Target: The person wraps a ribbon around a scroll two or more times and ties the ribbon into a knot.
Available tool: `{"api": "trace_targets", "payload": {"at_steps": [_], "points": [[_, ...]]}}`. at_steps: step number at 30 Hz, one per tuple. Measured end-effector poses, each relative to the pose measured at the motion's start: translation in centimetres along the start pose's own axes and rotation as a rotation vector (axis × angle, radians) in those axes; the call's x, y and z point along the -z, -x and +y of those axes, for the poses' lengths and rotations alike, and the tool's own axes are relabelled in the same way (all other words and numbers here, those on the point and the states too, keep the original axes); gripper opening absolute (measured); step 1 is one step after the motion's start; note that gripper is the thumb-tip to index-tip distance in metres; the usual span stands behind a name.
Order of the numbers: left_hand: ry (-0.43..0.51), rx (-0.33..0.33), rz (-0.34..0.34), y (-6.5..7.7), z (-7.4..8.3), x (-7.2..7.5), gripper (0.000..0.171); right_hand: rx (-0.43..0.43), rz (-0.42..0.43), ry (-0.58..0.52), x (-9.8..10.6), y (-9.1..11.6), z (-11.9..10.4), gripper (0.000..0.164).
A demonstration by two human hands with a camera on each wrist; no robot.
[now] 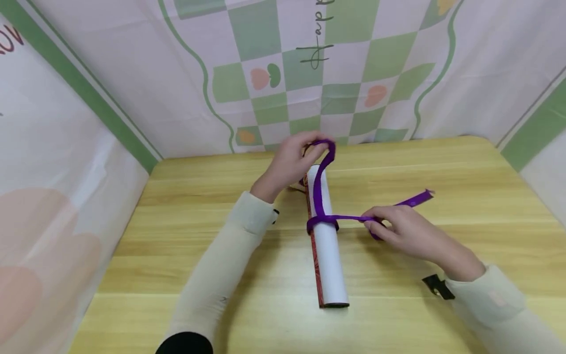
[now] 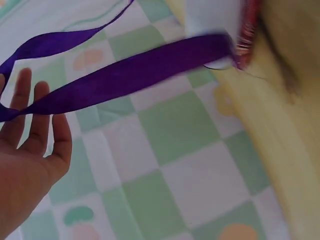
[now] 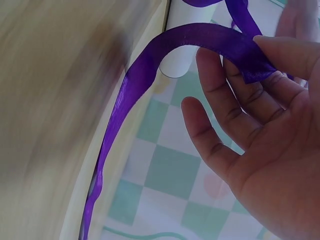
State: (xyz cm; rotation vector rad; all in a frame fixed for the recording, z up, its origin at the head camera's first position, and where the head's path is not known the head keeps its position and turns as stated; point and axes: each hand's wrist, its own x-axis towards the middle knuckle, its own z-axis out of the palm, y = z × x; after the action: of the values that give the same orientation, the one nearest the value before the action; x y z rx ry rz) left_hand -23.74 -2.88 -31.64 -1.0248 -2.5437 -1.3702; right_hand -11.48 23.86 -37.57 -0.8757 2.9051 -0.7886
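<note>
A white paper roll (image 1: pixel 330 265) with a red patterned edge (image 1: pixel 316 265) lies lengthwise on the table. Round its middle runs a purple ribbon (image 1: pixel 319 189). My left hand (image 1: pixel 289 162), above the roll's far end, pinches one length of the ribbon and lifts it in a loop. In the left wrist view, that ribbon (image 2: pixel 135 72) stretches from the fingers toward the roll. To the right of the roll, my right hand (image 1: pixel 404 228) pinches the other length and holds it out sideways. Its tail (image 3: pixel 130 90) hangs past the fingers in the right wrist view.
The wooden table (image 1: pixel 177 246) reaches back to a curtain (image 1: pixel 247 34) with green and white checks. Another cloth panel (image 1: pixel 48 172) stands along the left side. A dark round shape (image 1: pixel 184 343) shows at the bottom edge by the left sleeve.
</note>
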Motion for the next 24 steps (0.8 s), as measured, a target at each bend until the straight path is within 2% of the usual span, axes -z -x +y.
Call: {"api": "trace_targets", "payload": {"at_steps": [3,5,7,9,11,13,17,21,24], "points": [[-0.125,-0.050,-0.082,-1.6,0.8,-0.9,0.033,-0.011,-0.008,-0.020,0.0,0.0,0.0,0.014],[-0.230,-0.061,-0.141,-2.1,0.9,-1.4,0.043,-0.015,-0.010,-0.028,0.0,0.1,0.0,0.014],[-0.314,-0.055,-0.183,-2.0,0.7,-1.9,0.054,-0.011,-0.007,-0.024,0.0,0.1,-0.1,0.014],[-0.355,-0.032,-0.200,-1.2,0.3,-2.2,0.061,-0.010,0.002,-0.007,0.0,0.2,-0.1,0.013],[-0.344,0.006,-0.223,0.2,0.0,-2.2,0.059,-0.010,0.014,0.011,0.1,0.2,-0.2,0.013],[-0.287,0.031,-0.263,1.6,-0.3,-2.1,0.048,-0.012,0.026,0.019,0.2,0.3,-0.3,0.013],[-0.199,0.052,-0.384,3.8,-0.5,-2.4,0.028,-0.004,0.066,-0.009,0.7,0.2,-0.7,0.015],[-0.214,0.083,-0.498,4.8,-0.5,-3.1,0.027,0.005,0.123,-0.048,1.1,-0.1,-1.2,0.019],[-0.242,0.104,-0.552,5.1,-0.5,-3.8,0.033,-0.017,0.143,-0.066,1.4,-0.5,-1.7,0.021]]}}
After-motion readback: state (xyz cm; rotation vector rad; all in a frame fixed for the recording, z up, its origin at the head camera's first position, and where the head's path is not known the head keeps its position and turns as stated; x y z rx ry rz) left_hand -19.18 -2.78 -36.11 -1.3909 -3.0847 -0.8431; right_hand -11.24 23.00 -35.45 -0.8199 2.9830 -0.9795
